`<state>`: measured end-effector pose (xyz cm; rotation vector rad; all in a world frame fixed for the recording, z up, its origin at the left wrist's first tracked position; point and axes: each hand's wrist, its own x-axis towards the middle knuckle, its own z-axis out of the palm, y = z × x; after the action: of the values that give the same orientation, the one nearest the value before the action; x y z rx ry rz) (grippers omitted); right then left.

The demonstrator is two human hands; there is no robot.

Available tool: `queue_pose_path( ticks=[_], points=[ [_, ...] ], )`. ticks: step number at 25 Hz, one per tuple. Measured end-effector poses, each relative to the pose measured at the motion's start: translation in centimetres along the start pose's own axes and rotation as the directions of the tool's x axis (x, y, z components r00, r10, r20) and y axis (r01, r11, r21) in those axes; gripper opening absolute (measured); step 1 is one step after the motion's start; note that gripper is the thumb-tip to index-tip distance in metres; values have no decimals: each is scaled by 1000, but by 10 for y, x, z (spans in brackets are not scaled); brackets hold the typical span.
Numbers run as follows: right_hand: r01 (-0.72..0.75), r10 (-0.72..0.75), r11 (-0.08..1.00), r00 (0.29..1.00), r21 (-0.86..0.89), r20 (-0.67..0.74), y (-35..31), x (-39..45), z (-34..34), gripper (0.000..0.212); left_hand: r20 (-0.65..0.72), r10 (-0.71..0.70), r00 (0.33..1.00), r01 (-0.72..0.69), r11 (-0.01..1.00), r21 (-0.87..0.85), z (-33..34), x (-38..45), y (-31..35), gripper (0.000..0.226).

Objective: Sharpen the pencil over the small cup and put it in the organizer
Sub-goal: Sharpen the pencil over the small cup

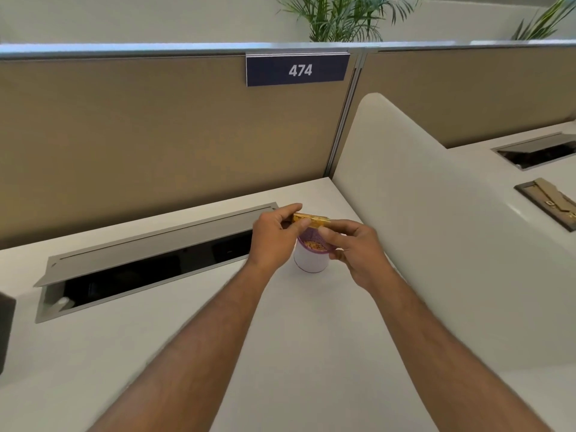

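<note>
A small white cup (311, 260) with a purple rim and purple inside stands on the white desk (187, 338); shavings lie in its bottom. Directly above the cup I hold a short yellow pencil (311, 219) level between both hands. My left hand (274, 236) pinches its left end, where something dark shows between the fingers, possibly a sharpener. My right hand (355, 251) grips the right end with thumb and fingers. Which end is the tip stays hidden. A black object (6, 332) at the left edge may be the organizer.
An open grey cable trough (149, 260) with a raised lid runs along the desk behind my left arm. A tan partition wall with a "474" sign (297, 70) stands behind. A white curved divider (436, 229) rises on the right, close to my right hand.
</note>
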<state>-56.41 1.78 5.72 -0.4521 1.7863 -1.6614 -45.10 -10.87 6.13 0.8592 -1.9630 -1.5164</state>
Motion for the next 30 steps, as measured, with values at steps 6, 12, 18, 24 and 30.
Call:
queue_pose_path(
  ticks=[6,12,18,24,30],
  points=[
    [99,-181,917,967,-386,-181,3,6,-7,10,18,130,991,-132,981,146,10,5,4,54],
    [371,-510,611,860,-699,11,7,3,-9,35,67,159,985,-171,956,238,26,4,-2,27],
    [475,-624,264,748,-840,226,20,-16,-6,93,49,67,997,-74,982,173,31,6,-5,51],
    [419,-611,292,773,-860,169,20,-22,0,80,61,80,995,-84,994,67,30,8,-2,61],
    [404,-627,309,767,-861,135,9,-24,4,89,55,83,995,-88,991,100,26,7,-5,66]
  ],
)
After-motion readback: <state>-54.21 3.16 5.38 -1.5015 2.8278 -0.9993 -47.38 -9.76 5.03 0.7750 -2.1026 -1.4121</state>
